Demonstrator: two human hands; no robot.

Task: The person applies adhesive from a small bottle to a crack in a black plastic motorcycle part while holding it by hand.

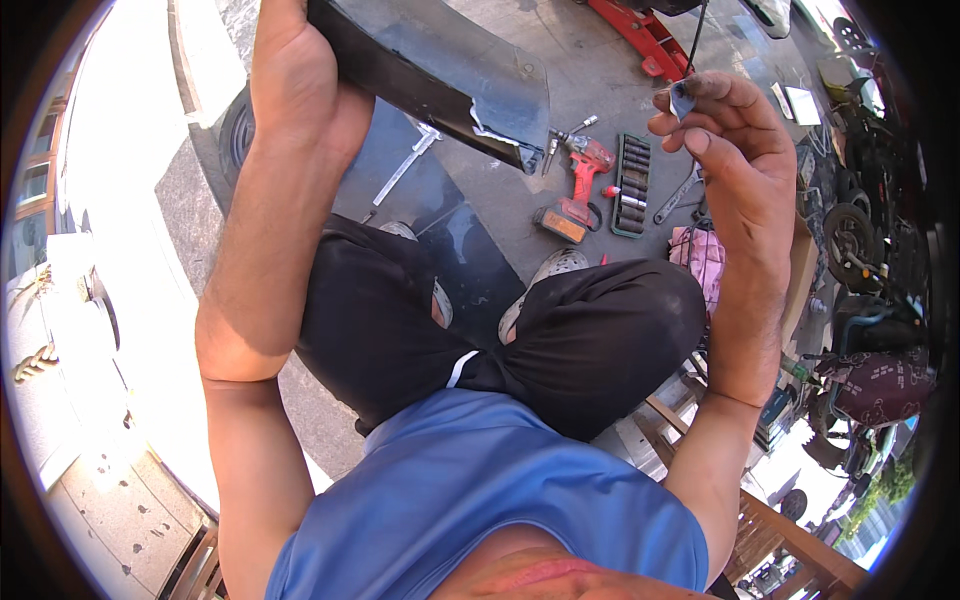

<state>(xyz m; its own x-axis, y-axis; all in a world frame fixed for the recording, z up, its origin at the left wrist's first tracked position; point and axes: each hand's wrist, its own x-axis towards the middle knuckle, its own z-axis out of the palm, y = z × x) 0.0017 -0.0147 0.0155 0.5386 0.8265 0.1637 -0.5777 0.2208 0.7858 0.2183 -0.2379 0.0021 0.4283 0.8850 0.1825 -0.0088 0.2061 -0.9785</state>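
My left hand (300,85) grips the dark panel (440,75) at upper centre; my right hand (730,150) pinches a small dark clip (683,98) on a thin rod (694,40), upper right

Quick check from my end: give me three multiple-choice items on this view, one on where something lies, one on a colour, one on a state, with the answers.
1. Where does the socket set tray lie?
A. On the ground right of the red power tool
B. On the person's lap
C. In the left hand

2. What colour is the person's shirt?
A. White
B. Blue
C. Green

3. What is the right hand doing?
A. Resting flat on the knee
B. Gripping the power tool
C. Pinching a small dark piece in its fingers

Answers:
1 A: the tray sits on the concrete just right of the tool.
2 B: the cloth at the lower edge is blue.
3 C: thumb and fingertips close on the piece, while the left hand grips the dark panel.
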